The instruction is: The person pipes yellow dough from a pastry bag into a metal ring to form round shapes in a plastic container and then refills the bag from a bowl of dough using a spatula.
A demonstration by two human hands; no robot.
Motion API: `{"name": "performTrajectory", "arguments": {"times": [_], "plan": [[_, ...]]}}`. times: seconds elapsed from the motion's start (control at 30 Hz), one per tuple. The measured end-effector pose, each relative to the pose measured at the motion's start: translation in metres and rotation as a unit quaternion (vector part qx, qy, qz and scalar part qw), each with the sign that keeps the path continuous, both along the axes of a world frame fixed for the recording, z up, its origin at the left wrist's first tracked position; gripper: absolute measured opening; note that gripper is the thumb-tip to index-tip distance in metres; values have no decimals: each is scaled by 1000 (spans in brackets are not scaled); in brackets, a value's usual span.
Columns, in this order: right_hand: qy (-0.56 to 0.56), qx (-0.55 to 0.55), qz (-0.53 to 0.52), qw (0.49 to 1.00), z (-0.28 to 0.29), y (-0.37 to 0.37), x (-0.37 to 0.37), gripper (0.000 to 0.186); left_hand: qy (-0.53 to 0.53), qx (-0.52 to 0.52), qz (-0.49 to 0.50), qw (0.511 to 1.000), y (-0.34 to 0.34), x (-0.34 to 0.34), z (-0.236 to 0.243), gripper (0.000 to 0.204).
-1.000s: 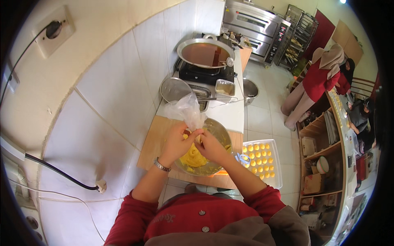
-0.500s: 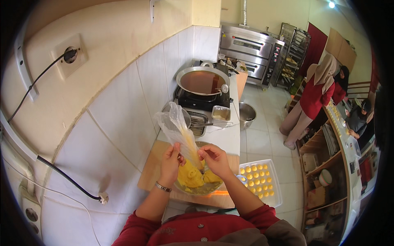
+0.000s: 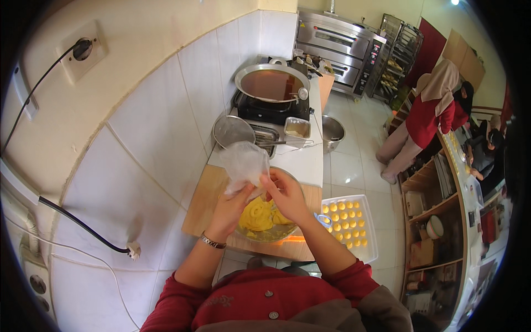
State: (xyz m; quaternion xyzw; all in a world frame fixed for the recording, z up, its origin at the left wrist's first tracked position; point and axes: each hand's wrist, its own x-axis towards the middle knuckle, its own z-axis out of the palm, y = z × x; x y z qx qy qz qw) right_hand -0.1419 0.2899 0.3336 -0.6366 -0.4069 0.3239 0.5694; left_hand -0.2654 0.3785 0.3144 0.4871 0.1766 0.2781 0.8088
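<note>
I see both hands raised over a metal bowl (image 3: 270, 231) that rests on a wooden board (image 3: 206, 206) on the bench (image 3: 301, 160). My left hand (image 3: 232, 207) grips the lower part of a clear plastic bag (image 3: 243, 164), its fingers closed around the plastic; a bracelet (image 3: 212, 242) circles that wrist. My right hand (image 3: 285, 193) meets the bag at its right side, fingers pinched on the plastic's edge. The bag stands upward above the bowl, crumpled and translucent. Yellow dough (image 3: 259, 216) fills the bowl directly beneath the hands.

Just right of the board lies a white tray (image 3: 368, 243) carrying rows of small yellow balls (image 3: 345, 221). Farther along the bench sit a round metal lid (image 3: 232, 130), a small rectangular tin (image 3: 297, 128) and a large pot (image 3: 271, 84) on a black burner (image 3: 265, 110). A steel bowl (image 3: 333, 130) sits on the floor near the bench. An oven (image 3: 343, 47) stands beyond. A person in a red top (image 3: 423, 119) stands well apart at the right, beside wooden shelves (image 3: 428, 205).
</note>
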Motion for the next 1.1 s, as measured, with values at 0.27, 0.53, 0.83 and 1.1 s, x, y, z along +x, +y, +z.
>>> {"name": "performTrajectory", "arguments": {"times": [0.27,0.53,0.83,1.1], "plan": [[435,63,-10,898,-28,1,22,25,-132,-354,40,925,33,-2,-58,23],[652,134,30,745,-74,21,33,26,-272,-397,9,877,36,7,-87,31],[574,20,37,818,-49,23,33,32,52,321,-72,943,26,19,-105,34],[-64,-26,123,990,-97,45,77,26,-11,329,-70,942,12,41,-63,37]]}}
